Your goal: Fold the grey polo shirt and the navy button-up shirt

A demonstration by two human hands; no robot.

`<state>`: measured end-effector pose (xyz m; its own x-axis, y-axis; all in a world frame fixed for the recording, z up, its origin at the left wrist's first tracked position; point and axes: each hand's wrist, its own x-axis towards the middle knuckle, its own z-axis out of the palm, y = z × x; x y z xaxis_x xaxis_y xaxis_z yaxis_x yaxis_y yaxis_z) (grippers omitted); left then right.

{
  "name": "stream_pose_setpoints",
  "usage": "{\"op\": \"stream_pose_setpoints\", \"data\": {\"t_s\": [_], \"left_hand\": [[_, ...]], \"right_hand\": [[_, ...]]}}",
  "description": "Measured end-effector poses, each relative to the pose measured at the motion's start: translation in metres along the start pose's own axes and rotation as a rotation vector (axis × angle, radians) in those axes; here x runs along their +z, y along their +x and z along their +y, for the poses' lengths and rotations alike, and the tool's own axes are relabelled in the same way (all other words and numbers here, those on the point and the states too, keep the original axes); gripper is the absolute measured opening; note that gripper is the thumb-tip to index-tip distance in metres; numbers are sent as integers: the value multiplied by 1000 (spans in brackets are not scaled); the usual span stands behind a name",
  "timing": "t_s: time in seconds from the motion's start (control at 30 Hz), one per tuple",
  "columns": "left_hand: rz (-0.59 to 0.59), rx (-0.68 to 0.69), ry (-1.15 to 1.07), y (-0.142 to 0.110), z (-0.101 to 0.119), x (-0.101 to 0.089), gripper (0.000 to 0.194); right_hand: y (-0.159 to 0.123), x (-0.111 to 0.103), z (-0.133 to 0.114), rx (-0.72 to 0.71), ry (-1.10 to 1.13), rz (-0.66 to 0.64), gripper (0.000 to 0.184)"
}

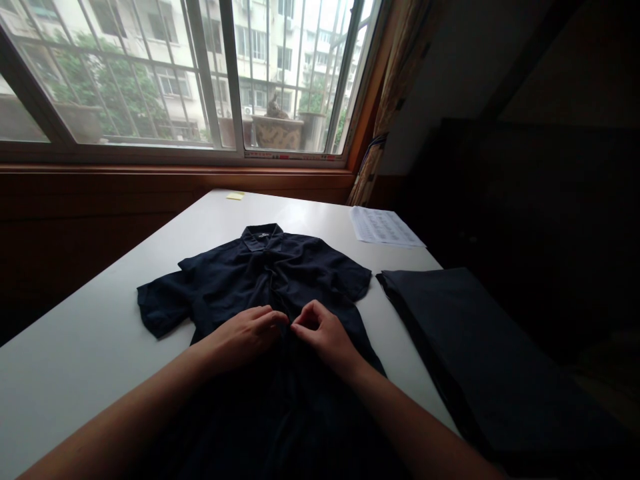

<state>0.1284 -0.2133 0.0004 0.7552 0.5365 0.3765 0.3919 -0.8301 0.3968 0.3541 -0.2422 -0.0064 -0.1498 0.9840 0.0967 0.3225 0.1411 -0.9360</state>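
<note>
A dark navy short-sleeved shirt [270, 273] lies flat on the white table [85, 340], collar toward the window and sleeves spread. Both my hands rest on its front near the middle placket. My left hand [243, 333] has its fingers pressed together, pinching the fabric at the placket. My right hand [323, 333] is curled in a pinch on the same strip of fabric, fingertips almost touching the left hand's. Whether a button sits between the fingers is too dark to tell.
A folded dark cloth [480, 353] lies at the right side of the table. A printed sheet of paper [383, 227] sits at the far right corner, and a yellow sticky note [235, 195] near the far edge. A barred window [190, 73] and curtain [395, 100] stand behind.
</note>
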Motion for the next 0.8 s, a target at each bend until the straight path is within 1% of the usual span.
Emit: {"op": "stream_pose_setpoints", "data": {"t_s": [0.13,0.3,0.4,0.47,0.57,0.63,0.7,0.8], "left_hand": [[-4,-16,4,1,2,-1,22],[-91,125,92,1,-2,1,19],[-81,175,162,1,-3,2,21],[-34,160,167,1,-1,0,21],[12,84,129,2,3,-4,23],[-12,68,102,2,5,-6,27],[-42,80,70,3,4,-6,27],[-44,90,41,3,3,-5,26]], "right_hand": [[-1,0,-5,-7,-1,-26,14],[-1,-1,-5,-39,-62,-20,10],[-2,0,-4,-76,-93,-12,7],[-2,0,-5,-99,-108,-28,7],[-2,0,-7,-116,-140,-47,8],[-2,-1,-8,-106,-150,-49,9],[-3,-1,-9,-90,-153,-51,10],[-3,0,-9,-70,-168,-39,12]]}}
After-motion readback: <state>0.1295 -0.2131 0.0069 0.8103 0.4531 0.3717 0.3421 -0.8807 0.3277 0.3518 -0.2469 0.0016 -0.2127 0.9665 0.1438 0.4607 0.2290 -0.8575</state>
